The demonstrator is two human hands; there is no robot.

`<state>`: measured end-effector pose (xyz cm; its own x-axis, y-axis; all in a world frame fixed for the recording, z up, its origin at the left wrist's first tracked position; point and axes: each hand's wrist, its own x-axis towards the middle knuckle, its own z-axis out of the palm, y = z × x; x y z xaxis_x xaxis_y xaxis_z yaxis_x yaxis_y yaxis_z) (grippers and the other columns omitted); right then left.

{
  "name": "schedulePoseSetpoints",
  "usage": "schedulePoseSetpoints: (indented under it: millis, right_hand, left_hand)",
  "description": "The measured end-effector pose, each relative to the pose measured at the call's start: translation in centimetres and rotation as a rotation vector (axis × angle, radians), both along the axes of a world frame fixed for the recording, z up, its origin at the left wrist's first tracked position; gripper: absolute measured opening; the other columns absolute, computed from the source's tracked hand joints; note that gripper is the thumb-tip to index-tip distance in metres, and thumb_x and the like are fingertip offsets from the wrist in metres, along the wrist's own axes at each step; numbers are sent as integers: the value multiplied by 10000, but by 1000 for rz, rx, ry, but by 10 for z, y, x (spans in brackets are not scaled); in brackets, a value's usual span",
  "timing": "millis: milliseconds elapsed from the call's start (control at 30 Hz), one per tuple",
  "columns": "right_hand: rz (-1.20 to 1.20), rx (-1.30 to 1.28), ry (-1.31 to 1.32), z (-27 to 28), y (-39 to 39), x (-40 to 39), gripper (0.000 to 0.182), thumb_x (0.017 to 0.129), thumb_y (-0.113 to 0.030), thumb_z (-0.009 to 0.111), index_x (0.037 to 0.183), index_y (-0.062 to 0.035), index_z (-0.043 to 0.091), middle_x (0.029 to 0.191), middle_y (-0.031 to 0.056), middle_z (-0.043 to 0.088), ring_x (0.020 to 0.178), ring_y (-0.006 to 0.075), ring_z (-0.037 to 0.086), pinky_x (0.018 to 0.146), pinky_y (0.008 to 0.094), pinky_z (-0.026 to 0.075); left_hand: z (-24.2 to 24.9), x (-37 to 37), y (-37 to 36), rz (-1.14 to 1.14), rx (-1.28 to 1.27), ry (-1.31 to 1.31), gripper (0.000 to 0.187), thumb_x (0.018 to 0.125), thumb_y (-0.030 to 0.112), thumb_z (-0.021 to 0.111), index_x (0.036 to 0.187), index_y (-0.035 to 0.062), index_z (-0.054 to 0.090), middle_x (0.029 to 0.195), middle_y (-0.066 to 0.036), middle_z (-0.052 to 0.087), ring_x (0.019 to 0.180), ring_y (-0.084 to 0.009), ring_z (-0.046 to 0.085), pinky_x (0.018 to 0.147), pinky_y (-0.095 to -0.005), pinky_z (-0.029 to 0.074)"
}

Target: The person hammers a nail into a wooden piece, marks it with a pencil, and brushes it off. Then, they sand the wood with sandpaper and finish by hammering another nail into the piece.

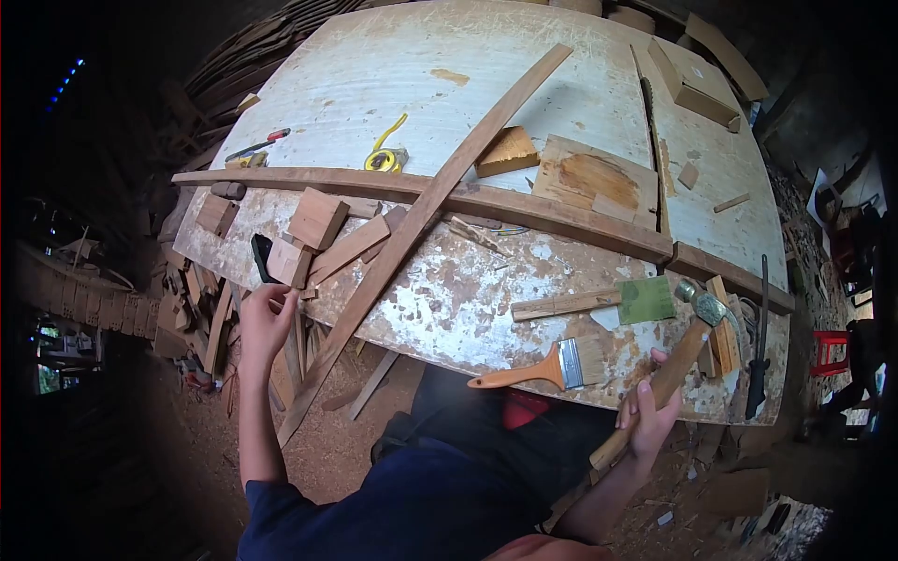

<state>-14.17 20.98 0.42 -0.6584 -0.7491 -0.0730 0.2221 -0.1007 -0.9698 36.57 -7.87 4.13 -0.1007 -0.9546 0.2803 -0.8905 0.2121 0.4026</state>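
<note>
My right hand [649, 417] is wrapped round the wooden handle of a claw hammer [680, 362]. The metal hammer head points away from me, over the right end of the worn workbench [449, 280]. At the bench's left front edge, my left hand [265, 318] is closed, thumb and fingertips together. A small wood scrap [308, 294] lies by those fingertips; whether they grip it or something else is hidden. Just beyond are wood blocks [318, 218] and a black object [263, 257]. A long wooden strip [426, 210] crosses the bench diagonally, its near end overhanging the edge.
A paintbrush [538, 367] and a green-ended wooden tool [645, 301] lie near the front edge. A long rail [561, 217] spans the bench. Behind it are a yellow tape measure [384, 160] and a flat board [599, 178]. A dark rod-like tool [759, 365] lies far right.
</note>
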Motion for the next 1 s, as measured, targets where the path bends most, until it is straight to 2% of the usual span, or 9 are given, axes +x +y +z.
schedulePoseSetpoints:
  millis: [100,300,500,600,733,800,833,933,1000]
  right_hand:
    - [21,10,12,-1,1,-2,543,1039,3,574,1555,103,443,784,25,525,514,70,461,442,240,450]
    - [34,25,54,-2,1,-1,548,1016,36,574,1548,100,460,803,28,528,537,71,484,455,235,460]
    - [16,44,61,-1,0,2,542,1005,52,584,1536,90,483,830,23,526,560,65,494,458,232,463]
    - [15,46,46,0,0,2,544,1006,54,586,1539,86,482,833,22,525,565,63,497,458,230,462]
    - [18,52,40,0,0,2,544,1010,54,591,1543,85,481,830,18,524,568,59,498,459,226,459]
    - [20,58,44,0,-1,2,544,1012,52,597,1543,86,483,828,14,524,567,57,499,459,224,456]
    - [25,60,49,1,-1,2,543,1012,50,600,1542,86,486,827,13,525,565,57,500,459,223,455]
    - [37,55,73,-3,0,0,540,1014,45,611,1539,89,494,826,8,530,559,56,506,459,221,449]
    - [36,54,86,-3,0,-1,540,1015,42,616,1539,93,497,826,7,534,554,56,509,459,221,446]
  left_hand:
    - [-9,-5,1,22,89,-34,315,951,256,832,1021,-50,804,828,-188,782,738,-323,764,720,-432,589]
    - [-17,-21,1,85,43,-111,386,910,342,877,987,-33,826,761,-181,766,691,-296,765,678,-396,582]
    - [-15,-34,5,161,33,-126,402,885,362,880,944,-31,821,692,-156,736,649,-307,742,652,-412,582]
    - [-15,-36,9,150,60,-147,376,879,316,877,998,-34,811,781,-165,762,664,-280,740,659,-396,580]
    - [0,-53,21,-107,-83,75,336,868,104,862,1169,-24,784,1090,-166,791,727,-199,755,695,-334,600]
    - [9,-72,25,-306,-245,217,409,853,-6,845,1254,-13,764,1242,-158,774,762,-162,758,722,-299,610]
    - [10,-76,27,-373,-203,244,487,849,-88,816,1322,9,751,1312,-141,763,801,-134,768,757,-271,621]
    - [4,-107,42,-356,-61,474,492,862,-75,822,1342,1,745,1298,-145,772,834,-133,775,768,-266,619]
    - [-4,-132,57,-351,107,647,464,909,-60,818,1362,-53,718,1262,-168,781,863,-136,778,803,-257,617]
